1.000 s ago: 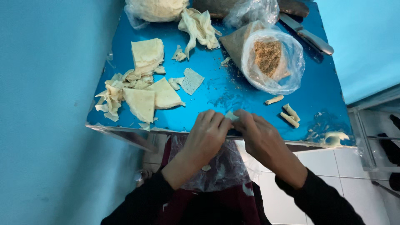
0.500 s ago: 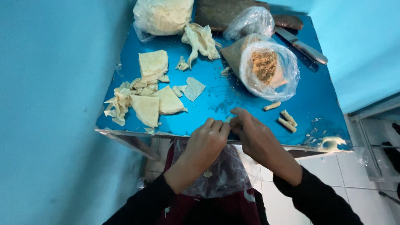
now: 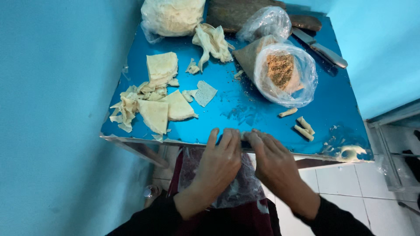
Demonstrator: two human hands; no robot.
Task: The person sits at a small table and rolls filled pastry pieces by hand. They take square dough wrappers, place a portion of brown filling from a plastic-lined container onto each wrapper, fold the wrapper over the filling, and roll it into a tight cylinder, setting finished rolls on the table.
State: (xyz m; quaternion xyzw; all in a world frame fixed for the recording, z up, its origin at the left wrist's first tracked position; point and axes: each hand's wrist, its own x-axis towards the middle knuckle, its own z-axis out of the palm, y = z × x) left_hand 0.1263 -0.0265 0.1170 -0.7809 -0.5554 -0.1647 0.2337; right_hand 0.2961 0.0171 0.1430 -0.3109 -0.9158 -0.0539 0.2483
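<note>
My left hand (image 3: pixel 218 161) and my right hand (image 3: pixel 273 161) meet at the front edge of the blue table (image 3: pixel 245 107), fingers stretched forward and pressed down side by side. They cover a small pale pastry roll, which is almost wholly hidden under the fingertips. Three finished rolls (image 3: pixel 303 126) lie just beyond my right hand. An open plastic bag of brown crumbly filling (image 3: pixel 282 72) stands behind them. Cut triangular pastry sheets (image 3: pixel 166 109) and torn scraps lie beyond my left hand.
A square stack of sheets (image 3: pixel 162 66), crumpled pastry strips (image 3: pixel 212 41), a full bag of pastry (image 3: pixel 170 15), a wooden board (image 3: pixel 236 13) and a knife (image 3: pixel 321 49) sit further back. White paste (image 3: pixel 350 152) smears the front right corner. A teal wall borders the left.
Both hands have slid slightly right along the front edge and flattened over the roll. The pale piece seen between the fingers earlier is now covered.
</note>
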